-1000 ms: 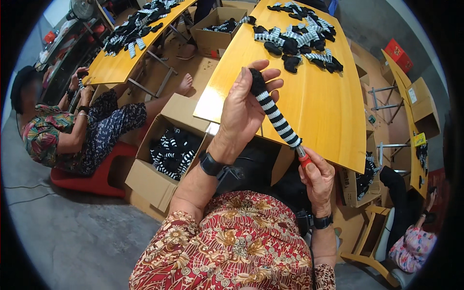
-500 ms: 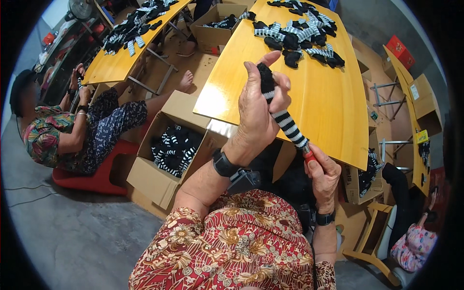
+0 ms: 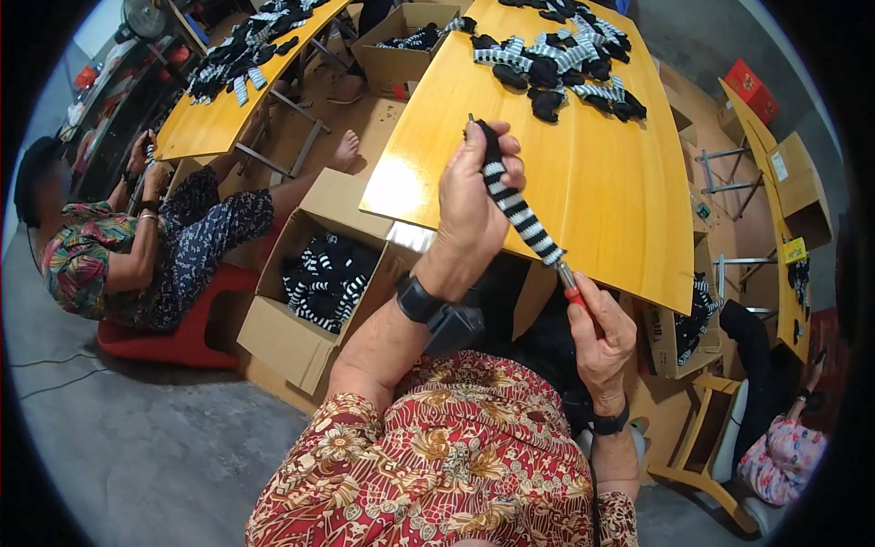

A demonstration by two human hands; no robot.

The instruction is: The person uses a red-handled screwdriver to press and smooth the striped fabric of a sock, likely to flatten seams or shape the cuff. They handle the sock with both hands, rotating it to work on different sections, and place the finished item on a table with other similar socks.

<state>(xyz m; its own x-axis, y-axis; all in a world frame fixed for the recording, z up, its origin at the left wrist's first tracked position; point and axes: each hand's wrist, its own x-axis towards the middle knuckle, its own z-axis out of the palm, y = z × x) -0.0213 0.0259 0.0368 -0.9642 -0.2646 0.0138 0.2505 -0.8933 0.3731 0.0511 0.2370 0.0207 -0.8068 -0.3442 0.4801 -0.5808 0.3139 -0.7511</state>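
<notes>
A black-and-white striped knit sock point(image 3: 517, 211) is stretched along a thin metal rod over the front edge of the yellow table. Its black end sits in my left hand point(image 3: 476, 196), whose thumb and fingers are closed around it. A thin metal tip pokes out above that end. My right hand point(image 3: 602, 330) grips the red handle of the rod tool point(image 3: 572, 290); bare metal shows between the handle and the sock's striped end. Most of the rod is hidden inside the knit.
Striped and black socks point(image 3: 556, 59) lie heaped on the far part of the yellow table point(image 3: 620, 201). An open cardboard box point(image 3: 305, 351) of socks stands at my left, another box point(image 3: 670, 342) at right. A co-worker point(image 3: 118, 255) sits on a red stool at left; another person point(image 3: 784, 456) is at lower right.
My left hand has closed its fingers around the sock and shifted slightly down-left. The metal tip now shows at the black end, and more bare metal shows above the red handle.
</notes>
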